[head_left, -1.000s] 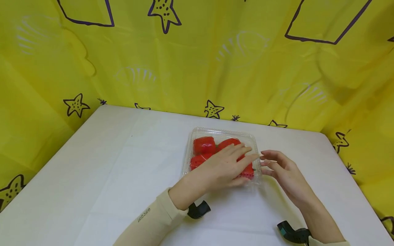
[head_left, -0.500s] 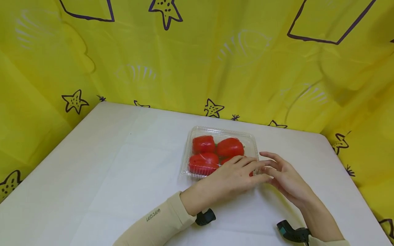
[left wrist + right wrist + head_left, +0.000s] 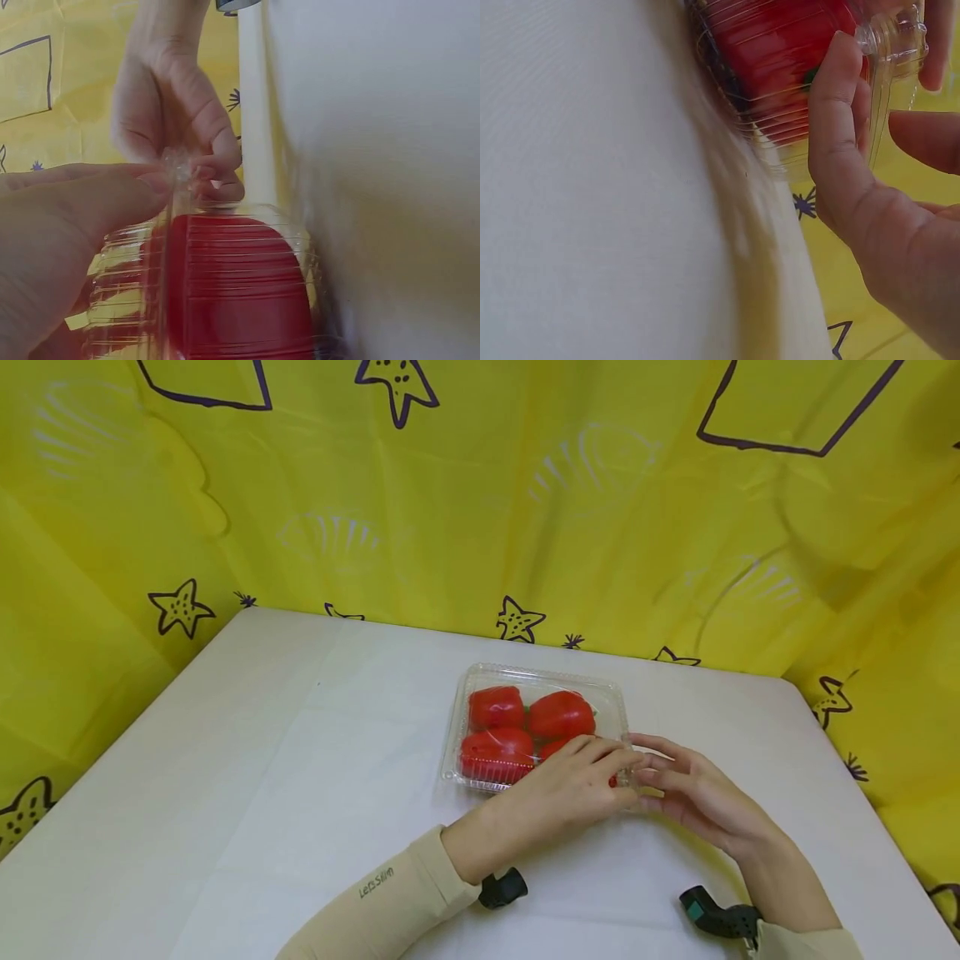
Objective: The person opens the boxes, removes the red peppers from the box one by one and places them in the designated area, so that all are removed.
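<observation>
A clear plastic clamshell box (image 3: pixel 551 677) holds several red bell peppers (image 3: pixel 497 753); its lid is down. My left hand (image 3: pixel 570 783) lies over the front right corner, hiding part of a pepper. In the left wrist view its thumb (image 3: pixel 124 193) presses the lid side of the rim at that corner. From the right, my right hand (image 3: pixel 712 802) reaches the same corner with bent fingers. In the right wrist view a right fingertip (image 3: pixel 838 71) touches the box just below the rim, while the right thumb (image 3: pixel 928 136) stays apart from it.
The box sits on a white-covered table (image 3: pixel 337 760), right of its middle. A yellow curtain (image 3: pixel 450 510) with dark star drawings hangs behind and at both sides. Black wrist devices (image 3: pixel 720 917) sit on both forearms.
My left hand has slid right and down across the lid to the front right corner, uncovering the back peppers. My right hand has stayed by the right side, fingers shifting slightly at the corner.
</observation>
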Available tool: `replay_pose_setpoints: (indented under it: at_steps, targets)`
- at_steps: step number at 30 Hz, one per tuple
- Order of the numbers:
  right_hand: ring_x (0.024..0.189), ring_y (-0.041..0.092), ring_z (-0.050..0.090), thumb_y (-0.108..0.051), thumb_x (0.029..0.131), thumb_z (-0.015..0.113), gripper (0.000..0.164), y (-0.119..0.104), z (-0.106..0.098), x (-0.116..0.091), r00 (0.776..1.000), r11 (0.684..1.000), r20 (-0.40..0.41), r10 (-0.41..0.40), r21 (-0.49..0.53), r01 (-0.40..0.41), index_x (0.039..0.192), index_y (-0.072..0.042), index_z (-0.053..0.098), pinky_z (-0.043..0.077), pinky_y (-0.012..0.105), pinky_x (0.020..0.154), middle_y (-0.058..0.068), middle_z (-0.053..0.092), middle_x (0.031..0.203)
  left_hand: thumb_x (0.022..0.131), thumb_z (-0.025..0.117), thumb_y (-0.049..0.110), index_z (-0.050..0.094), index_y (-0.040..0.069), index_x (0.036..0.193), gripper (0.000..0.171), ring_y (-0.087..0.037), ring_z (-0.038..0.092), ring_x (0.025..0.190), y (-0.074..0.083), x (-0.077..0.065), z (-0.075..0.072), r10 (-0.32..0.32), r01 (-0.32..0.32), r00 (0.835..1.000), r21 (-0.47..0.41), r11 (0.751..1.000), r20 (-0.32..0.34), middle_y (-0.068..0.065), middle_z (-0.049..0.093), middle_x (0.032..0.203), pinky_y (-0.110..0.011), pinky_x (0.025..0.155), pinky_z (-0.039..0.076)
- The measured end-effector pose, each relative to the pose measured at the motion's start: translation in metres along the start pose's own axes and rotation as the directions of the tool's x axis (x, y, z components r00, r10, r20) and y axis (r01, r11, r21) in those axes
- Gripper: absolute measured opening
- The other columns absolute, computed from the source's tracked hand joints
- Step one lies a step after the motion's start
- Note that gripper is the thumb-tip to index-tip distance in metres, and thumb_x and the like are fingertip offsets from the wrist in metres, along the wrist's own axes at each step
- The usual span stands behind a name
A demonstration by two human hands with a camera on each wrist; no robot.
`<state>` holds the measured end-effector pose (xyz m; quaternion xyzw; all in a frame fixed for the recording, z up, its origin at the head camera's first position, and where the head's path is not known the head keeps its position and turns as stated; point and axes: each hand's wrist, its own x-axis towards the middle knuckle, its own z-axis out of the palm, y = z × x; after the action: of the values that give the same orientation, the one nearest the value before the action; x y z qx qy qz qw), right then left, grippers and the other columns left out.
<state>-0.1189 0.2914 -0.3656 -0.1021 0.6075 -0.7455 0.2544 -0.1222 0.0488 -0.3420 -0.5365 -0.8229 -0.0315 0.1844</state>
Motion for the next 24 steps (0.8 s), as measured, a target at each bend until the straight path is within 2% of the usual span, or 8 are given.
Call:
replay_pose_setpoints:
  at_steps: [9, 13, 21, 24]
  targets:
    - [0.108, 0.01, 0.062, 0.007, 0.1, 0.039, 0.053, 0.003, -0.004, 0.001, 0.998, 0.999, 0.07, -0.009, 0.036, 0.006, 0.148, -0.016, 0.033, 0.055, 0.025, 0.091, -0.001, 0.059, 0.129, 0.098, 0.062, 0.029, 0.062, 0.029, 0.135, 0.037, -0.022, 0.05, 0.131, 0.003, 0.0, 0.003, 0.015, -0.015, 1.0, 0.1, 0.995, -0.002, 0.0, 0.055, 0.139, -0.036, 0.115, 0.04]
    - [0.106, 0.011, 0.062, 0.01, 0.099, 0.038, 0.056, 0.005, -0.006, 0.001, 0.995, 0.994, 0.099, -0.02, 0.105, 0.009, 0.148, -0.017, 0.034, 0.055, 0.023, 0.091, -0.001, 0.057, 0.131, 0.097, 0.063, 0.028, 0.062, 0.028, 0.135, 0.037, -0.023, 0.049, 0.133, 0.004, 0.0, 0.003, 0.02, -0.02, 1.0, 0.11, 0.994, 0.001, 0.0, 0.055, 0.139, -0.037, 0.116, 0.039]
    - [0.12, 0.015, 0.06, 0.016, 0.098, 0.031, 0.061, 0.011, -0.009, 0.005, 0.977, 0.968, 0.2, -0.067, 0.249, 0.015, 0.15, -0.017, 0.033, 0.052, 0.028, 0.101, 0.005, 0.056, 0.141, 0.098, 0.062, 0.024, 0.066, 0.026, 0.129, 0.031, -0.024, 0.048, 0.132, 0.004, 0.003, 0.005, 0.027, -0.027, 1.0, 0.113, 0.993, 0.001, 0.001, 0.055, 0.139, -0.04, 0.118, 0.036]
    - [0.118, 0.015, 0.06, 0.016, 0.098, 0.032, 0.06, 0.012, -0.007, 0.005, 0.978, 0.964, 0.194, -0.072, 0.266, 0.018, 0.149, -0.016, 0.034, 0.052, 0.027, 0.099, 0.005, 0.057, 0.139, 0.1, 0.059, 0.021, 0.068, 0.024, 0.125, 0.026, -0.023, 0.051, 0.129, 0.006, 0.005, 0.007, 0.037, -0.034, 0.999, 0.17, 0.985, -0.011, 0.001, 0.056, 0.139, -0.039, 0.115, 0.04]
